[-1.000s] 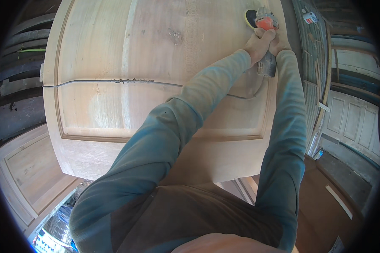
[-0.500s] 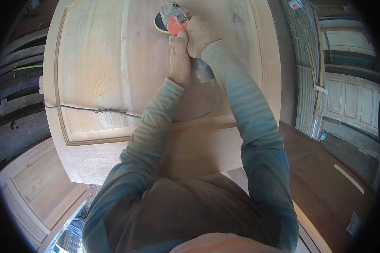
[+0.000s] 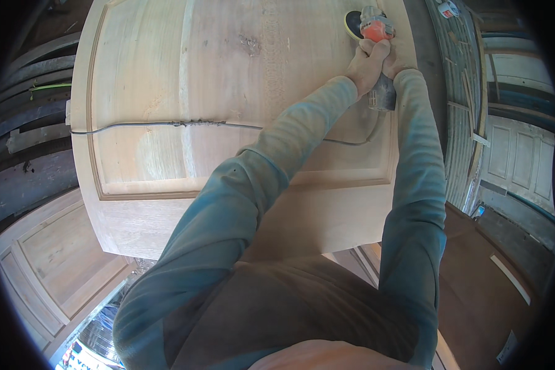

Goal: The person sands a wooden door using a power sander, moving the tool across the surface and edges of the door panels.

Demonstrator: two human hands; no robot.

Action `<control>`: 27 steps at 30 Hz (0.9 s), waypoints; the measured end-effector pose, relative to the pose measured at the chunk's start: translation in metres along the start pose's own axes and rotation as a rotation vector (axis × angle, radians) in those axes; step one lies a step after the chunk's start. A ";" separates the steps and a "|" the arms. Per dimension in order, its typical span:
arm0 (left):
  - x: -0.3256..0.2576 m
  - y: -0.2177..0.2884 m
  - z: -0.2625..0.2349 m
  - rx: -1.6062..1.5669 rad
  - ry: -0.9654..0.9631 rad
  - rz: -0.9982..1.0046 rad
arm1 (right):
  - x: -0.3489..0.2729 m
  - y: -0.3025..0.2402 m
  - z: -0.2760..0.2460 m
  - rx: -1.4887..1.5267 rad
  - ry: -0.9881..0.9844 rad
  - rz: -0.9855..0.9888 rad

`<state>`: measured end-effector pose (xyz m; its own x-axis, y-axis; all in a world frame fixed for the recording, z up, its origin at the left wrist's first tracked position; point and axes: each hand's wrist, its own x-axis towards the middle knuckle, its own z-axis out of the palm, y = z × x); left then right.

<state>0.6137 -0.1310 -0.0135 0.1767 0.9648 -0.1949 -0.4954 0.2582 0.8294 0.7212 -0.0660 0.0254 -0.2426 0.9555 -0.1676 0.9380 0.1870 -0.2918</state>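
Note:
A pale wooden door panel (image 3: 185, 80) lies flat before me, with a raised frame around a recessed field. An orange and grey power sander (image 3: 374, 31) rests with its round disc on the panel's far right part. My left hand (image 3: 367, 65) grips the sander's body from the left. My right hand (image 3: 402, 58) holds it from the right, next to the grey rear handle (image 3: 382, 94). The sander's grey cord (image 3: 166, 125) runs leftward across the panel and over its left edge.
Another panelled door (image 3: 49, 265) lies lower left beneath the work piece. Dark planks (image 3: 24, 129) are stacked at the left. White panelled doors (image 3: 518, 160) lean at the right, by brown floor (image 3: 487, 290). A blue container (image 3: 98, 333) sits at the bottom left.
The sander and both hands went from the far right to the middle of the panel half a second ago, then back to the far right now.

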 end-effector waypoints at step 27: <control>-0.143 -0.056 0.028 -0.022 0.111 0.007 | -0.158 -0.027 0.022 0.387 0.170 -0.136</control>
<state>0.6400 -0.2852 -0.0167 0.0787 0.9659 -0.2467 -0.5151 0.2512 0.8195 0.7283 -0.2268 0.0389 -0.2831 0.9580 0.0449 0.7307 0.2458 -0.6369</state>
